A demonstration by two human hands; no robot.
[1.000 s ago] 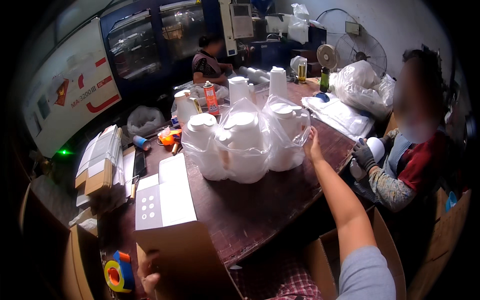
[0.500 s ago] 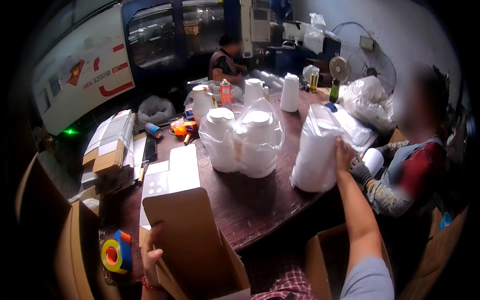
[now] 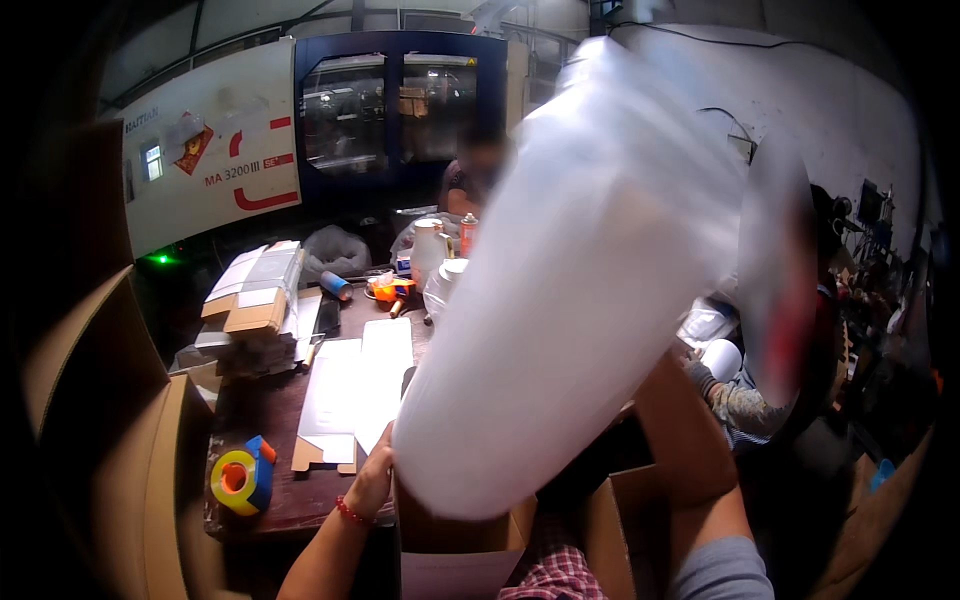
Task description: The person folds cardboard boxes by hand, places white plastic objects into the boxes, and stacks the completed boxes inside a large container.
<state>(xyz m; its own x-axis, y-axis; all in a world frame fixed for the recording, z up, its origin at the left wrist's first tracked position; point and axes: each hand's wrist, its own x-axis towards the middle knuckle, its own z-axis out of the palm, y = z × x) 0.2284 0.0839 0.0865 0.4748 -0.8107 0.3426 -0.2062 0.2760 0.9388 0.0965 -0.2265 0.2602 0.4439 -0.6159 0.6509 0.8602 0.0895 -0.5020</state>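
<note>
Currently, white bagged vessel point(image 3: 560, 300) tilts just right of the left hand's point(image 3: 372, 472) fingers, lower end above open carton point(image 3: 460, 572). Left fingers meet carton edge; grip unclear. Right hand hidden behind vessel; finger state untellable. Judged best: steady carton, align base squarely.

At least three white containers point(image 3: 540, 330), one blue tape dispenser point(image 3: 262, 485), two co-workers point(image 3: 460, 188) appear.

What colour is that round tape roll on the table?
The tape roll is yellow, with an orange core, best seen in the head view.
</note>
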